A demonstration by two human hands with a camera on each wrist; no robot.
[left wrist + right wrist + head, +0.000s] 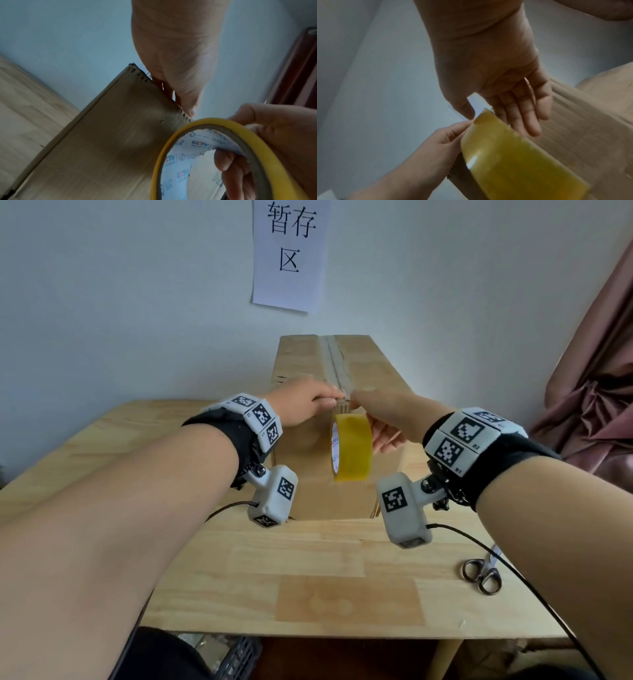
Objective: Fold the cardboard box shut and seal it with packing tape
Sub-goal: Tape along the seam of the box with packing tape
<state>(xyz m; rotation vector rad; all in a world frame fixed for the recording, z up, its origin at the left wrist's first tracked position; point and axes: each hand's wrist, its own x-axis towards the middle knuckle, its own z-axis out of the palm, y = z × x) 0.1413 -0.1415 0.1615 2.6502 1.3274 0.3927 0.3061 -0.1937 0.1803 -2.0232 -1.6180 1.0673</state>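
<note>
A closed cardboard box (pixel 363 364) stands on the wooden table (pixel 212 556), with a taped seam running down the middle of its top. My left hand (pixel 305 402) is at the near top edge, where its fingers pinch the tape strip at the seam. My right hand (pixel 390 416) grips the yellow tape roll (pixel 352 450), which hangs against the box's front face. In the left wrist view my left hand (pixel 175 60) meets the box (pixel 102 148) edge, and a right-hand finger is hooked inside the roll (pixel 209 121). The right wrist view has my right hand (pixel 496 67) above the roll (pixel 513 155).
Scissors (pixel 481 571) lie on the table at the right front. A brown tape patch (pixel 349 601) is stuck to the tabletop near the front edge. A paper sign (pixel 291 254) hangs on the wall behind the box. A pink curtain (pixel 599 371) hangs at the right.
</note>
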